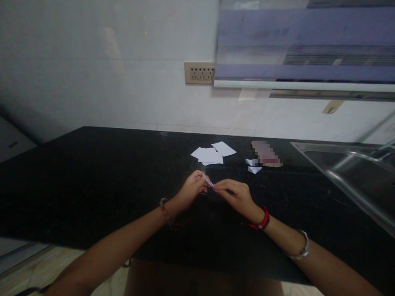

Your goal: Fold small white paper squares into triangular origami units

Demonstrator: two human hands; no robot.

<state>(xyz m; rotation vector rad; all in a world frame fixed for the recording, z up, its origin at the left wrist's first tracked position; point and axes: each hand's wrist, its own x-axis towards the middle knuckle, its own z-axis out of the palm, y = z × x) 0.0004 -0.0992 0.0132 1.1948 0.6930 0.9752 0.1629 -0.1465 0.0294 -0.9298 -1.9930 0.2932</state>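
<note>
Between my two hands, just above the black countertop (108, 185), is a small folded piece of white paper (209, 181). My left hand (194, 185) pinches its left end between thumb and fingers. At the lower right end, the fingertips of my right hand (236, 193) are closed on the same paper. Several flat white paper sheets (210, 156) lie loosely overlapped just beyond my hands. To the right, small folded paper pieces (254, 169) rest beside a phone-like object (266, 153) whose surface is blurred out.
A steel sink (327, 164) is set into the counter on the right, with a faucet (384, 152) at its far side. A tiled wall (138, 94) rises behind, bearing a socket panel (200, 73) and a purple-striped blind (296, 37).
</note>
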